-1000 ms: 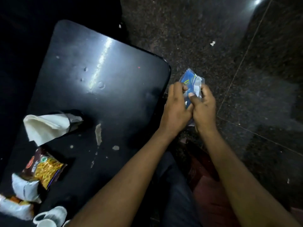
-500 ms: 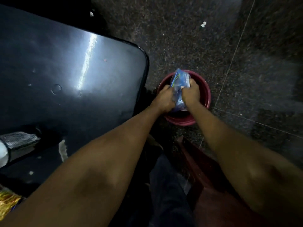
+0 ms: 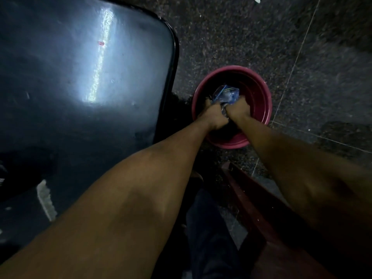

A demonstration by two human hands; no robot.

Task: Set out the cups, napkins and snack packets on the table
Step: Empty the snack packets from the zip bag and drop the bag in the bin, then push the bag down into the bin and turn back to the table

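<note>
A blue and clear plastic packet (image 3: 226, 96) is held low inside a red plastic tub (image 3: 259, 91) that stands on the floor right of the table. My left hand (image 3: 213, 117) and my right hand (image 3: 237, 109) both grip the packet's near end, knuckles touching. The black table (image 3: 84, 77) fills the left of the view, with a bright light streak on its top. The cups, napkins and other snack packets are out of view.
The floor (image 3: 302, 47) is dark speckled stone with pale tile joints. A dark red seat edge (image 3: 251, 190) runs along the lower right, by my leg (image 3: 211, 228). A pale torn scrap (image 3: 45, 200) lies on the table's near left.
Both hands have gone down with the packet, from beside the table's edge into the red tub. The view has dropped and shifted right, so the napkin and snack packets have left the frame.
</note>
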